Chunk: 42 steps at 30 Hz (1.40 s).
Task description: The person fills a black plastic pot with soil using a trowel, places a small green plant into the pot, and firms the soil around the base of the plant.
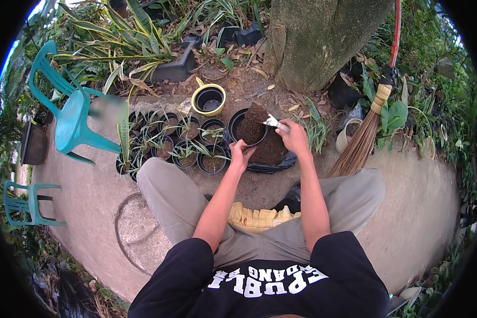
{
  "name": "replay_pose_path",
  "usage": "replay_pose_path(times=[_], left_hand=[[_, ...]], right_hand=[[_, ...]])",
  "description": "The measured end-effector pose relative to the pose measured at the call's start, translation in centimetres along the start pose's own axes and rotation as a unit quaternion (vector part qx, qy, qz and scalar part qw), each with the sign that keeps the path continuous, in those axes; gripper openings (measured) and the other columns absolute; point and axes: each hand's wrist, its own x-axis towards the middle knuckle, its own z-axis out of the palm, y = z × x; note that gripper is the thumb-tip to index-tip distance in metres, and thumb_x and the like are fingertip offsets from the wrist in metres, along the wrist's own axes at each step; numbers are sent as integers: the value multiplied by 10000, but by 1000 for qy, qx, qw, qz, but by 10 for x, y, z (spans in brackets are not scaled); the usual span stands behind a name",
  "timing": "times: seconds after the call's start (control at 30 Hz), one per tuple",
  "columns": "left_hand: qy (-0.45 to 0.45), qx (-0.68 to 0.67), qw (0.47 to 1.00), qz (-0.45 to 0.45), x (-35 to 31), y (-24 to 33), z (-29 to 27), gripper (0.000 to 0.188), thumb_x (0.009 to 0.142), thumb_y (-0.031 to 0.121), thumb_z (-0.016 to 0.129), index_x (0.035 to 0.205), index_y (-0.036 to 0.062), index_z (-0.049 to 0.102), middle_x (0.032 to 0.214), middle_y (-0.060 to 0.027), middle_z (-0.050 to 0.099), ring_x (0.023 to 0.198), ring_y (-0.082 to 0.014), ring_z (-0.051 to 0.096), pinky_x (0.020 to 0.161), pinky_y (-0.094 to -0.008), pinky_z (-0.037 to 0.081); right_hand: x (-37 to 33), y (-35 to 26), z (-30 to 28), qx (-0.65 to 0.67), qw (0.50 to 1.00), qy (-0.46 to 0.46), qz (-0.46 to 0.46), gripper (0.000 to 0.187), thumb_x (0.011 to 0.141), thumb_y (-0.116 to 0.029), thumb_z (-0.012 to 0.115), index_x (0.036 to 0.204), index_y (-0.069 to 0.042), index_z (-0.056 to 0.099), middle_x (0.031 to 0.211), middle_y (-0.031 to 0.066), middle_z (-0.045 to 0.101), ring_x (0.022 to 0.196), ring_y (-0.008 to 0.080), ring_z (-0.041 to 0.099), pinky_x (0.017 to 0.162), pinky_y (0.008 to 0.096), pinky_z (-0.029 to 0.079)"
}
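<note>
My left hand [240, 155] grips the near rim of a round black plant pot [247, 139], which is partly filled with dark soil. In my right hand [294, 139] is the pale handle of a trowel [272, 122]. Its blade, heaped with brown soil [257, 113], is over the far right part of the pot's mouth. Beneath and to the right of the pot lies an opened black plastic bag [273, 165] holding more soil. Left of the pot, several small black pots [212, 160] with thin striped-leaf seedlings stand close together.
Beyond the seedlings sits a yellow pot [209, 99] with a black one inside. A tree trunk [315, 42] rises ahead. At right, a stick broom [363, 135] leans beside a whitish pot [349, 135]. Two green plastic chairs [71, 119] stand left. Yellow material [259, 218] lies between my legs.
</note>
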Motion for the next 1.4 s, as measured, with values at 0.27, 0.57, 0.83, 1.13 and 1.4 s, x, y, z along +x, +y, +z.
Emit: replay_pose_path(times=[0.27, 0.57, 0.83, 1.13, 1.4], left_hand=[[4, 42, 999, -13, -18, -1, 29, 457, 771, 101, 582, 1109, 52, 278, 1111, -159, 402, 1029, -356, 543, 935, -511, 506], [6, 60, 998, -2, -17, 3, 35, 496, 773, 113, 582, 1160, 51, 279, 1117, -177, 428, 1002, -358, 575, 915, -505, 514], [21, 57, 998, 4, -15, 8, 26, 427, 782, 126, 573, 1106, 60, 303, 1101, -165, 436, 996, -357, 574, 916, -504, 516], [-2, 89, 995, -45, -20, -4, 30, 411, 777, 112, 567, 1089, 66, 304, 1093, -146, 444, 1004, -317, 570, 946, -513, 512], [22, 69, 996, -47, -28, -2, 47, 254, 789, 95, 514, 1007, 59, 390, 1094, -140, 526, 1027, -303, 569, 1006, -503, 463]], right_hand=[[-1, 12, 0, -17, 999, 30, 23, 323, 816, -211, 724, 1108, -92, 654, 1033, 189, 684, 1006, 387, 627, 856, 443, 484], [1, 3, -4, -44, 994, 78, -60, 300, 799, -181, 725, 1079, -94, 659, 1025, 158, 678, 1006, 375, 596, 870, 449, 462], [0, 3, 0, -79, 987, 98, -100, 288, 795, -176, 722, 1067, -116, 648, 1024, 85, 677, 1030, 301, 575, 863, 440, 422], [2, 13, -6, -101, 980, 126, -114, 294, 789, -174, 727, 1066, -119, 646, 1030, 82, 670, 1014, 303, 575, 847, 443, 418], [-1, 20, -13, -84, 988, 98, -82, 299, 794, -172, 725, 1074, -102, 647, 1064, 109, 669, 1049, 325, 574, 883, 437, 428]])
